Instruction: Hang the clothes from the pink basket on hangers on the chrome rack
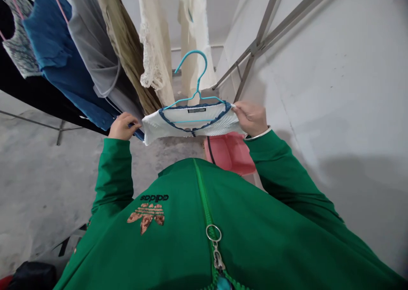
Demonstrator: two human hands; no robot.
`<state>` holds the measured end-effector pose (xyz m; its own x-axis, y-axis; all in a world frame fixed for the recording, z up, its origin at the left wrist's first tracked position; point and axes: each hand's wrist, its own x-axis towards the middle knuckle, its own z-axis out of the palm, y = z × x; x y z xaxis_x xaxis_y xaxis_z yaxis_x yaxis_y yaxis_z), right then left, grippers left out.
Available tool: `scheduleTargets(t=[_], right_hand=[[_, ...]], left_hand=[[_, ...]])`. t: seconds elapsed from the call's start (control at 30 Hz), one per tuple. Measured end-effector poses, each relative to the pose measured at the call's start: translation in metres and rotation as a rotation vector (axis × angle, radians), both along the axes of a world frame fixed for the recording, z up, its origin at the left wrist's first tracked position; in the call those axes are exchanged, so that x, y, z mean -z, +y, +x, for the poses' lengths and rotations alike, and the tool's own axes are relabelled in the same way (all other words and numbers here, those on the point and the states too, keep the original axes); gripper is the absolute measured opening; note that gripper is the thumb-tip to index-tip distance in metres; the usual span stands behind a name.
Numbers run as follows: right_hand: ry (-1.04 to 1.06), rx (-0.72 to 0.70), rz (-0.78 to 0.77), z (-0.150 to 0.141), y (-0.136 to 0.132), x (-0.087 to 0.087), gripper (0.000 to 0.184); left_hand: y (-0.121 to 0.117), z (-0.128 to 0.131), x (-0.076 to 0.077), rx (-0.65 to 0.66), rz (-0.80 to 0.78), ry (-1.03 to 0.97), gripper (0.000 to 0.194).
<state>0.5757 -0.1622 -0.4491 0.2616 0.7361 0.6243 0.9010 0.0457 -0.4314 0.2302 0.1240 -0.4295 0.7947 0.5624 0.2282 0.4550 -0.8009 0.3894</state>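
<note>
A white ribbed top (204, 128) with a dark blue trimmed neckline hangs on a turquoise wire hanger (198, 80) in front of me. The hanger's hook points up, and its lower bar shows through the neck opening. At the top's left side, my left hand (123, 126) is closed with thumb and forefinger at the sleeve's edge. My right hand (251, 118), with a silver bangle at the wrist, pinches the fabric by the right shoulder. Between both hands the top is stretched out sideways. The hanger's hook appears free of any rail.
Beyond the left hand hang several garments, among them a blue garment (54, 48), a grey one (92, 43) and a cream lace one (156, 43). A pink basin (232, 152) sits below the top. Metal rack legs (255, 48) lean near the right wall.
</note>
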Motion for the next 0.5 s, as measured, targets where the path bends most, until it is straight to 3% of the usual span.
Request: scheduleTargets(t=[0.13, 0.2, 0.3, 0.5], right_hand=[[0.033, -0.01, -0.001, -0.008, 0.006, -0.001, 0.039], [0.035, -0.025, -0.001, -0.013, 0.011, -0.001, 0.04], [0.035, -0.05, -0.019, -0.02, 0.016, -0.002, 0.04], [0.066, -0.077, -0.068, -0.027, 0.017, -0.005, 0.046]], left_hand=[[-0.024, 0.029, -0.016, 0.088, 0.134, -0.057, 0.051], [-0.039, 0.052, -0.018, 0.144, 0.161, -0.038, 0.05], [-0.054, 0.076, -0.015, 0.112, 0.15, -0.034, 0.04], [-0.058, 0.084, -0.012, 0.064, 0.178, -0.162, 0.039]])
